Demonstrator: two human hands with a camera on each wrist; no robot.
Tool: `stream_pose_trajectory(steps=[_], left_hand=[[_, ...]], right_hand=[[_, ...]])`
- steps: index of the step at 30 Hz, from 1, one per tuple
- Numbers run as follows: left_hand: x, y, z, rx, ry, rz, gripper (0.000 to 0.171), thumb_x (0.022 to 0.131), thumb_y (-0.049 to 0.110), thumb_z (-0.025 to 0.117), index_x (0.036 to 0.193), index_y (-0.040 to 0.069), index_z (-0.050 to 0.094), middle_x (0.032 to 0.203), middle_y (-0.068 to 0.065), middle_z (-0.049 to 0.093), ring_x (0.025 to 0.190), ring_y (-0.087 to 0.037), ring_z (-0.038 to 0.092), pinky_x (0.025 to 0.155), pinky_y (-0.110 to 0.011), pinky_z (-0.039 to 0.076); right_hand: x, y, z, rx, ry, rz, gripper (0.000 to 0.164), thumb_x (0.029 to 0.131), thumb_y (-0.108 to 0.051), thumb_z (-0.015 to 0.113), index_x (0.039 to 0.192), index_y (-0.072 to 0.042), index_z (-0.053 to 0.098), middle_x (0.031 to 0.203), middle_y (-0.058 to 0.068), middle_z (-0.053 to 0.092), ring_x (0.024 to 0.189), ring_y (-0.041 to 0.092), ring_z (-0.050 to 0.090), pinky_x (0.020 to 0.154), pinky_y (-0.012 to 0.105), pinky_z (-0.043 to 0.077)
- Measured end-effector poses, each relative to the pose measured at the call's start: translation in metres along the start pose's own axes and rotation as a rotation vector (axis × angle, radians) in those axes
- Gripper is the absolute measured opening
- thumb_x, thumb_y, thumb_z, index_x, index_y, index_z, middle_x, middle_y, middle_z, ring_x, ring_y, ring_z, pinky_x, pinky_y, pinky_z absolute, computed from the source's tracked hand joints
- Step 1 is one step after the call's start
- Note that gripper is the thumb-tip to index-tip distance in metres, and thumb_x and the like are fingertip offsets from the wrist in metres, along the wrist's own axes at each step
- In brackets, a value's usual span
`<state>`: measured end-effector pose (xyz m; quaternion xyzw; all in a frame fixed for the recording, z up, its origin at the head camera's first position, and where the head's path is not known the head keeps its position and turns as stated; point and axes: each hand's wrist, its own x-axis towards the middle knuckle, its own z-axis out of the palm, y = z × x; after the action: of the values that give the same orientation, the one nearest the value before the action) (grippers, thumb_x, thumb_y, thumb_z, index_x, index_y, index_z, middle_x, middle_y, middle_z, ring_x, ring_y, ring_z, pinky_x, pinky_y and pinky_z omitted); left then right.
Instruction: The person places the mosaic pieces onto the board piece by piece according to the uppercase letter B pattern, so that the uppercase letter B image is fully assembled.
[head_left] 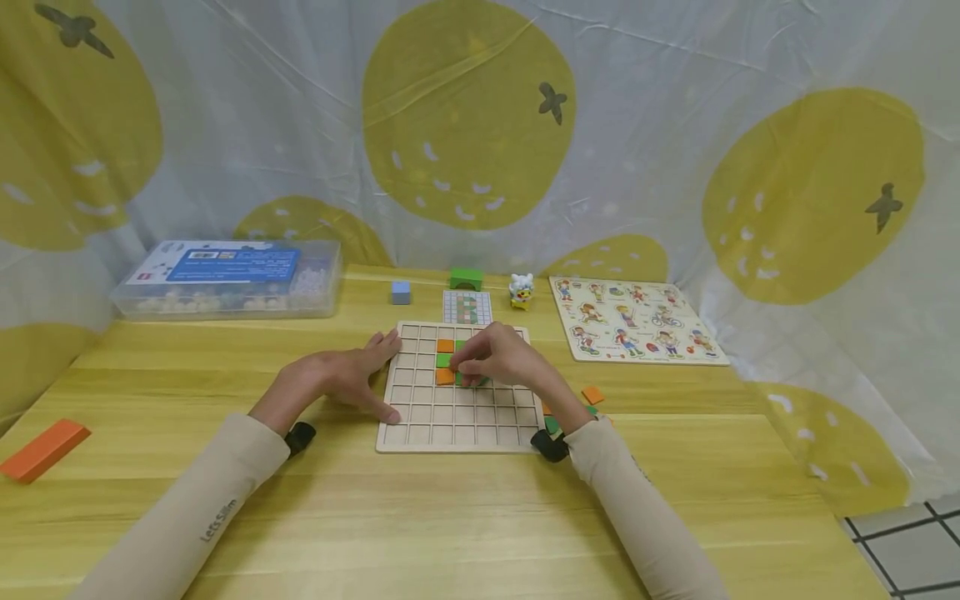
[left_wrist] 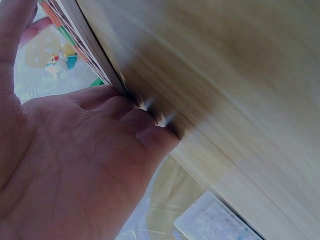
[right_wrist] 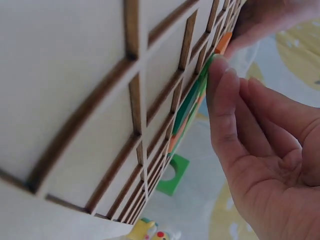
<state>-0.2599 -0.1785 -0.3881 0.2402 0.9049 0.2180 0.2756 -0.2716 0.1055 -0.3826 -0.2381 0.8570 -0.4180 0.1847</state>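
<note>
Seen from the head, the grid board (head_left: 420, 412) lies at three o'clock from the outspread left hand (head_left: 351, 373), while coloured tiles (head_left: 444, 361) sit at nine o'clock from the bent-fingered right hand (head_left: 501, 357), whose grip I cannot tell.

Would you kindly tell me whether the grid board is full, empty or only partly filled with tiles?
Partly filled: orange and green tiles lie on a few cells of the grid board, while many others are bare.
</note>
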Motion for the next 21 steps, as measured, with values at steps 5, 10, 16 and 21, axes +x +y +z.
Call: stream_pose_trajectory(steps=[5, 10, 16, 21], left_hand=[[-0.0004, -0.001, -0.0006, -0.003, -0.003, 0.004, 0.133, 0.088, 0.051, 0.089, 0.171, -0.003, 0.001, 0.179, -0.023, -0.012, 0.165, -0.043, -0.01, 0.13, -0.064, 0.008], [0.0001, -0.0012, 0.0001, -0.005, -0.002, 0.011, 0.133, 0.087, 0.051, 0.089, 0.171, -0.003, 0.001, 0.179, -0.023, -0.011, 0.165, -0.044, -0.009, 0.13, -0.065, 0.008], [0.0001, -0.001, -0.0001, -0.005, 0.0, 0.008, 0.134, 0.087, 0.051, 0.09, 0.171, -0.004, 0.002, 0.179, -0.024, -0.011, 0.165, -0.045, -0.009, 0.13, -0.065, 0.008], [-0.002, 0.0002, -0.0008, -0.008, 0.003, 0.007, 0.134, 0.087, 0.051, 0.09, 0.171, -0.004, 0.003, 0.178, -0.024, -0.011, 0.165, -0.045, -0.009, 0.13, -0.065, 0.008]], right_hand=[[-0.003, -0.0019, -0.0017, -0.007, -0.012, -0.029, 0.016, 0.103, -0.001, 0.072, 0.114, 0.005, 0.081, 0.093, 0.014, 0.082, 0.081, 0.026, 0.079, 0.078, 0.035, 0.065], [-0.0037, -0.0005, -0.0017, 0.014, -0.137, -0.088, 0.02, 0.105, 0.001, 0.068, 0.12, 0.004, 0.081, 0.101, 0.017, 0.082, 0.082, 0.032, 0.079, 0.078, 0.041, 0.064], [-0.0043, -0.0015, -0.0012, -0.005, -0.201, -0.126, 0.024, 0.107, 0.002, 0.064, 0.124, 0.002, 0.08, 0.095, 0.017, 0.082, 0.08, 0.034, 0.078, 0.076, 0.046, 0.063], [-0.002, 0.0019, -0.0002, 0.021, -0.256, -0.143, 0.025, 0.108, 0.001, 0.062, 0.128, 0.002, 0.078, 0.094, 0.017, 0.082, 0.081, 0.035, 0.077, 0.074, 0.041, 0.062]])
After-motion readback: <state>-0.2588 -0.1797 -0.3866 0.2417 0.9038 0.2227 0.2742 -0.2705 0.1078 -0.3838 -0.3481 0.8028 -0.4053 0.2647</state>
